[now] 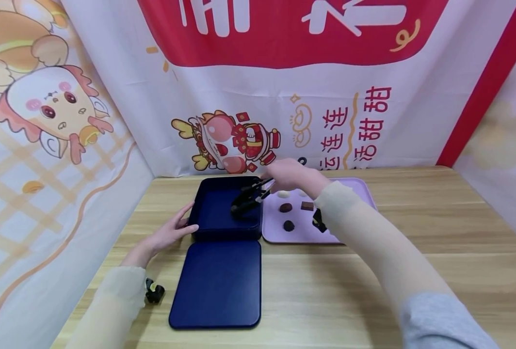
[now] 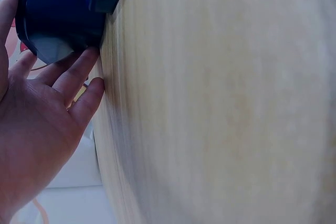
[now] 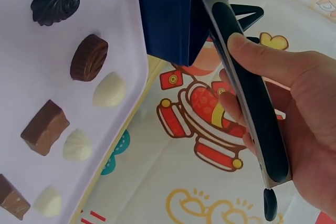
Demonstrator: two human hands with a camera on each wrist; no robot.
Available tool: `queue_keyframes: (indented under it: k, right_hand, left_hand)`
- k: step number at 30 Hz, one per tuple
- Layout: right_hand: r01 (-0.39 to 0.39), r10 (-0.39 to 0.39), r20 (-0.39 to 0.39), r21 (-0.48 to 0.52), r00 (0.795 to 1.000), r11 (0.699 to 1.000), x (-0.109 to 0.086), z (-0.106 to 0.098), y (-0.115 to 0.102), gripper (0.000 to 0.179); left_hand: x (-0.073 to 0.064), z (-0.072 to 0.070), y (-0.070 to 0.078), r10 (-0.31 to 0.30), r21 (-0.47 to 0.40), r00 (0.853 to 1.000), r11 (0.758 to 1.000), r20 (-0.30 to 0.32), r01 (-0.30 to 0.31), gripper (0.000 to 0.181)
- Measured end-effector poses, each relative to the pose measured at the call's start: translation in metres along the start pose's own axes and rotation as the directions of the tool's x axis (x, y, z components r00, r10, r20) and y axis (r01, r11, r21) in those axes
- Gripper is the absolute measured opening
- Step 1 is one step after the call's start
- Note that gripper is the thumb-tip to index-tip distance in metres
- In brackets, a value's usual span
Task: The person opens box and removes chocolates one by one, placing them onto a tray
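My right hand [image 1: 289, 174] grips black-and-silver tongs [image 3: 247, 93], the thumb lying along one arm of them. The tongs' dark tips reach down into the open navy box [image 1: 212, 206]; whether they hold anything I cannot tell. My left hand [image 1: 170, 236] rests against the box's left side, its fingers fairly straight and touching the wall in the left wrist view. Right of the box lies a pale purple tray [image 1: 275, 235] with several chocolates: a dark swirled one [image 3: 55, 1], a brown oval one [image 3: 89, 57], a brown block [image 3: 45, 127] and white ones [image 3: 109, 89].
A flat navy lid [image 1: 218, 286] lies on the wooden table [image 1: 319, 291] in front of the box. Printed cloth [image 1: 249, 92] hangs behind and at both sides. The right forearm [image 1: 371, 247] passes over part of the tray and hides it in the head view.
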State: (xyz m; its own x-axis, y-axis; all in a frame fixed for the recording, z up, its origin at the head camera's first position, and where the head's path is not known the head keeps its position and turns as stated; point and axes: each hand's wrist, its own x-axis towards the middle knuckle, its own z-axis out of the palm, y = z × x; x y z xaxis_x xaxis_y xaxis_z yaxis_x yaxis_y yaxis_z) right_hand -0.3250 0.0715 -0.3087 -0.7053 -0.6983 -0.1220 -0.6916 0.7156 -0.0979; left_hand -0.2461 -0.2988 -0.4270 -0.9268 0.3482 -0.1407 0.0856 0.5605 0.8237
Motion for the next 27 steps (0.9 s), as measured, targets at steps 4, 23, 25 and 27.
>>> queue_keyframes:
  k: [4,23,25,27]
  right_hand:
    - [0.000,0.002,-0.042,0.046,0.999,0.999,-0.007,-0.002,0.007,0.048]
    - [-0.109,0.143,-0.157,0.206,0.977,0.973,-0.066,-0.022,0.055,0.051]
    - [-0.119,0.158,-0.174,0.213,0.972,0.970,-0.075,-0.022,0.061,0.050]
    - [-0.122,0.164,-0.194,0.212,0.967,0.970,-0.084,-0.023,0.068,0.050]
  left_hand:
    - [0.001,-0.001,-0.002,0.000,0.003,1.000,1.000,0.003,0.000,0.079]
    - [-0.001,-0.001,-0.003,0.013,0.015,1.000,1.000,0.001,-0.013,0.079]
    - [0.000,-0.001,-0.003,0.009,0.013,1.000,1.000,-0.001,-0.009,0.078]
    - [0.000,-0.001,-0.003,0.010,0.013,1.000,1.000,0.000,-0.010,0.078]
